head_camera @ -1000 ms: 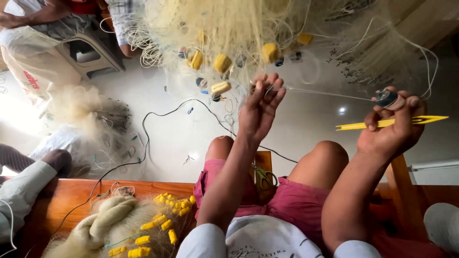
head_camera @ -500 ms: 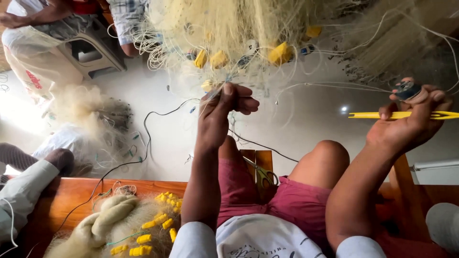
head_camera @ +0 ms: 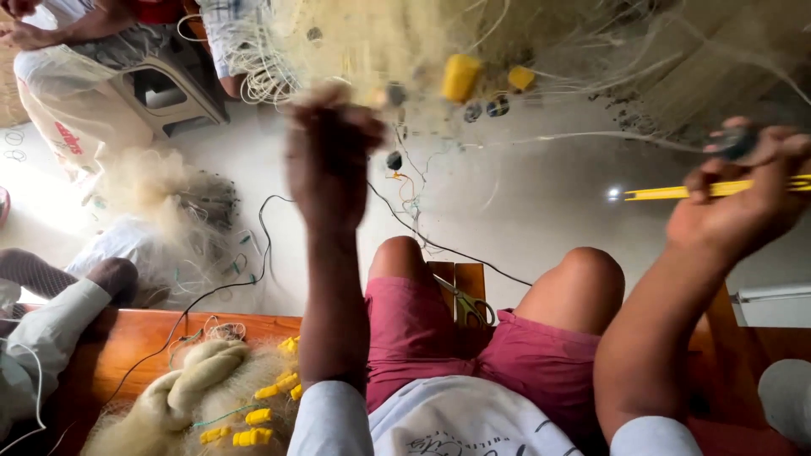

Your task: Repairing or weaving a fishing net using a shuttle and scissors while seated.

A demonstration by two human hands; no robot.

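net [head_camera: 355,42] hangs across upper frame, above both hands. left hand [head_camera: 331,156], blurred, is raised into its lower edge, closed on mesh, and is nearer. right hand [head_camera: 735,198], upper right, pinches yellow needle [head_camera: 667,192], long axis horizontal.

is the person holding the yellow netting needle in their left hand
No, the yellow netting needle is held in the right hand, while the left hand grips the fishing net.
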